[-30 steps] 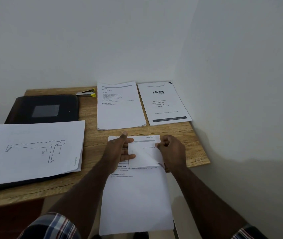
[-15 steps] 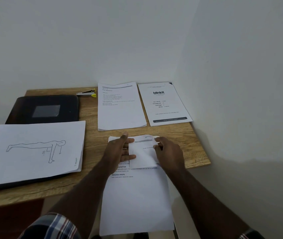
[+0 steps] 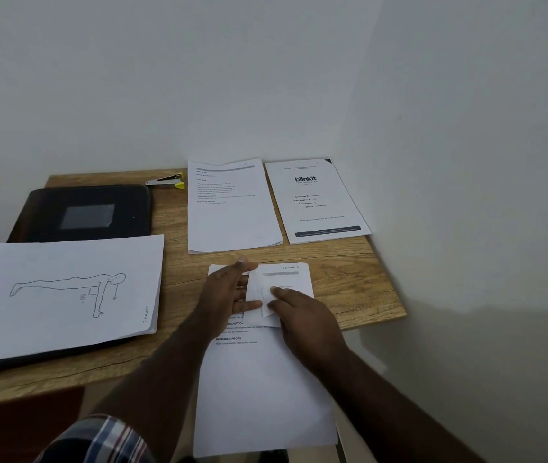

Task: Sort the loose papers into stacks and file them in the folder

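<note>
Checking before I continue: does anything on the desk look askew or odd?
Yes. The front stack overhangs the desk edge, mostly unsupported, and its top sheet is folded under both hands.

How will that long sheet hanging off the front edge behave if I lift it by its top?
The long sheet is thin paper, so probably floppy and light. Over half overhangs the table; it may slide off once the left hand and right hand release.

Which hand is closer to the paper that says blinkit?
The right hand. It lies on the folded sheets at the table's near edge, more nearly below the blinkit paper at the far right. The left hand sits farther left, under the neighbouring text page.
</note>
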